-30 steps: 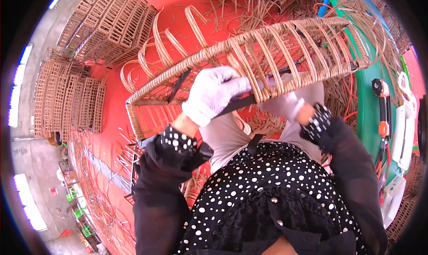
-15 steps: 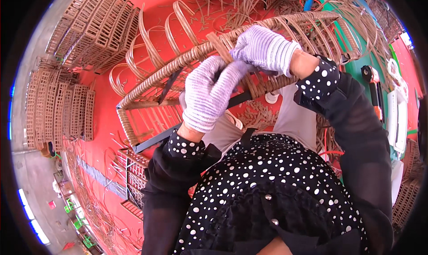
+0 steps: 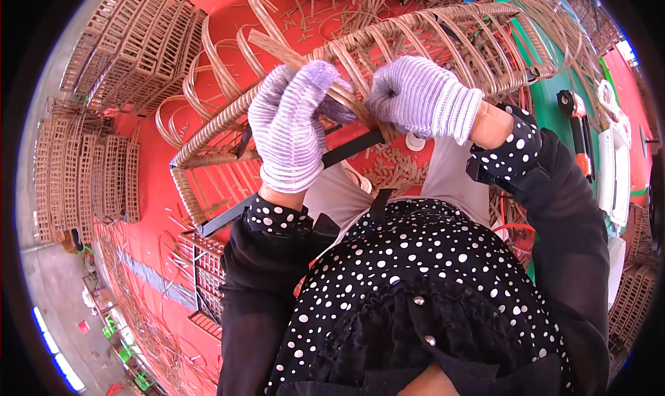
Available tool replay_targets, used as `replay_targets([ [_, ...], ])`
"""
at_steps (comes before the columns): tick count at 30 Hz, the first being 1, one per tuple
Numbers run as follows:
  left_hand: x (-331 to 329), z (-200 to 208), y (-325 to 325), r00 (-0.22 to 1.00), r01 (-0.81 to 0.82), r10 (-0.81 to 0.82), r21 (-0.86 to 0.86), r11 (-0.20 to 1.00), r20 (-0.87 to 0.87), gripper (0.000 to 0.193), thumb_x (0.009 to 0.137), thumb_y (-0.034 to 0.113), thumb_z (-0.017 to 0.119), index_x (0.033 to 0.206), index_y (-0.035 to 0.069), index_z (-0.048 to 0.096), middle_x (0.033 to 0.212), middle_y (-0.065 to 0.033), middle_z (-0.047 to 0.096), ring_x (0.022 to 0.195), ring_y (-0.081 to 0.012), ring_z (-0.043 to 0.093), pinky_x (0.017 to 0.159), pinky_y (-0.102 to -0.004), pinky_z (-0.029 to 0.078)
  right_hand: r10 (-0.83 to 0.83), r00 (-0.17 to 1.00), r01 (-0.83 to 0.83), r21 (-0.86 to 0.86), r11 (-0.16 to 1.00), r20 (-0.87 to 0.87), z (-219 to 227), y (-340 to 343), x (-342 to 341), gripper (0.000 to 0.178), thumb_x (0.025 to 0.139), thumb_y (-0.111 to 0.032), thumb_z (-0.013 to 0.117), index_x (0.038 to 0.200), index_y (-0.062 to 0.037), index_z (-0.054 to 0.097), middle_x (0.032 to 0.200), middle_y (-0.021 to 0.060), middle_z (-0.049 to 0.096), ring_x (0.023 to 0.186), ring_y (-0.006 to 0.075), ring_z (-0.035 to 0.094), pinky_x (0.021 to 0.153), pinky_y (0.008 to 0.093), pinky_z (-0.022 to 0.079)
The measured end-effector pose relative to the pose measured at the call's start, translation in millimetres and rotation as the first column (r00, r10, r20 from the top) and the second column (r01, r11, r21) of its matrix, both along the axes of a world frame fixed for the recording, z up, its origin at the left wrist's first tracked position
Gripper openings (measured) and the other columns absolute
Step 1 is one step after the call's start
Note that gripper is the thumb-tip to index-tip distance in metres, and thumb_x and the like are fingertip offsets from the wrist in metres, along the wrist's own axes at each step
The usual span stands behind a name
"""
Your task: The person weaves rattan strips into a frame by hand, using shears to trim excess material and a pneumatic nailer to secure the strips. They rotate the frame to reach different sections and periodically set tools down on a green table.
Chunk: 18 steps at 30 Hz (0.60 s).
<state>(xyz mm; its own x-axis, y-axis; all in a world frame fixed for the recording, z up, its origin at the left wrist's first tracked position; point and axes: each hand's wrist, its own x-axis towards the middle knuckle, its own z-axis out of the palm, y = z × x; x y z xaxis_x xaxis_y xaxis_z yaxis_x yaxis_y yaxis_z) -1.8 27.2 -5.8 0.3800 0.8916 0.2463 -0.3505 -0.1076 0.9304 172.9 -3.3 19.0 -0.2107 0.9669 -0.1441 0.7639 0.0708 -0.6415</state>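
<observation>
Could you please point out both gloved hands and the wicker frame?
Left hand (image 3: 289, 124), head view: back of the hand.
Right hand (image 3: 424, 97), head view: back of the hand.
Wicker frame (image 3: 368, 36), head view: its wrapped upper bar.

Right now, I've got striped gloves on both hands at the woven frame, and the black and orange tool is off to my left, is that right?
Not quite: the black and orange tool is off to your right, as the head view shows. Your left hand and right hand are both in striped gloves at the woven frame.
</observation>
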Motion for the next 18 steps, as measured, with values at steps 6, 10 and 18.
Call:
replay_targets([
  [6,4,6,-10,0.997,0.073,-0.073,-0.055,0.996,-0.005,0.025,0.087,0.020,0.052,0.087,-0.005,0.056,0.075,-0.0129,0.060,0.058,-0.0185,0.058,0.054,-0.0279,0.050,-0.073,0.997,0.072,0.137,0.988,0.001,-6,-11,-6,0.023,0.078,-0.027,0.057,0.071,-0.0067,0.066,0.062,0.0132,0.060,0.062,0.0313,0.060,0.060,0.0375,0.048],
  [10,-1,5,-31,0.941,0.332,-0.336,-0.066,0.941,-0.049,0.019,0.084,0.015,0.057,0.085,-0.004,0.057,0.078,-0.0142,0.061,0.065,-0.0206,0.060,0.059,-0.0315,0.050,0.049,0.996,0.008,0.614,0.789,-0.075,-34,-29,7,0.013,0.078,-0.019,0.062,0.084,-0.0073,0.060,0.065,0.0103,0.059,0.062,0.0316,0.059,0.056,0.0391,0.046],
  [18,-20,-42,-39,0.749,0.604,0.017,0.694,0.391,-0.662,0.026,0.072,0.018,0.063,0.096,0.010,0.060,0.093,-0.0044,0.060,0.089,-0.0229,0.059,0.076,-0.0355,0.049,0.232,0.960,-0.262,0.786,0.560,0.155,-44,-29,22,0.032,0.070,-0.025,0.069,0.100,-0.0141,0.062,0.088,0.0021,0.056,0.083,0.0221,0.054,0.076,0.0367,0.041],
])
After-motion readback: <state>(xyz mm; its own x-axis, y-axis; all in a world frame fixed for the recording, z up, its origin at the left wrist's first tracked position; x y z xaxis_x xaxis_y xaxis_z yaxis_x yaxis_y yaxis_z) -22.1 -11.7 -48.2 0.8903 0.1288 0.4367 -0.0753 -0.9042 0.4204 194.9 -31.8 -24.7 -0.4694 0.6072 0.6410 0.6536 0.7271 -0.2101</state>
